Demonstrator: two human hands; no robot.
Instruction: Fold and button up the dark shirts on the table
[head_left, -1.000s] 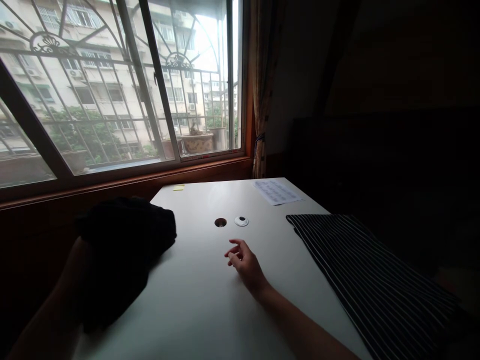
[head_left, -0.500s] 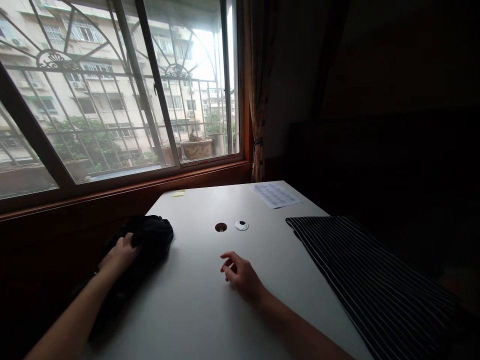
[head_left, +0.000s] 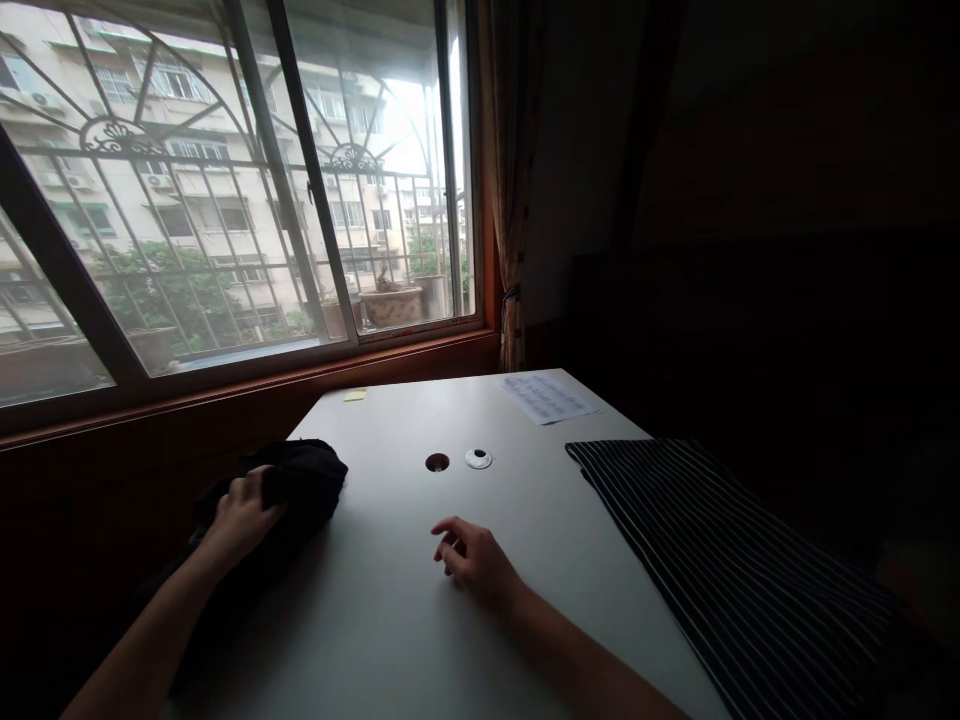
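Note:
A bundle of dark cloth (head_left: 311, 480) lies crumpled at the left side of the white table (head_left: 405, 640). My left hand (head_left: 244, 515) grips the top of it, with its fingertips sunk in the folds and hidden. Over the middle of the table hovers my right hand (head_left: 476, 560), palm turned inward, its loosely bent fingers apart and holding nothing. A black cloth with thin white stripes (head_left: 720, 540) is spread along the right edge and hangs past it.
Beyond my right hand are a round hole (head_left: 437, 463) in the tabletop and a white ring-shaped cover (head_left: 478, 459). Printed paper (head_left: 551, 397) and a yellow sticky note (head_left: 355, 395) lie near the far edge. A barred window (head_left: 225, 200) is behind, with a tied curtain (head_left: 512, 310).
My view has shifted a little. My left hand keeps its place on the dark cloth, and my right hand stays over the table with hardly any change in shape.

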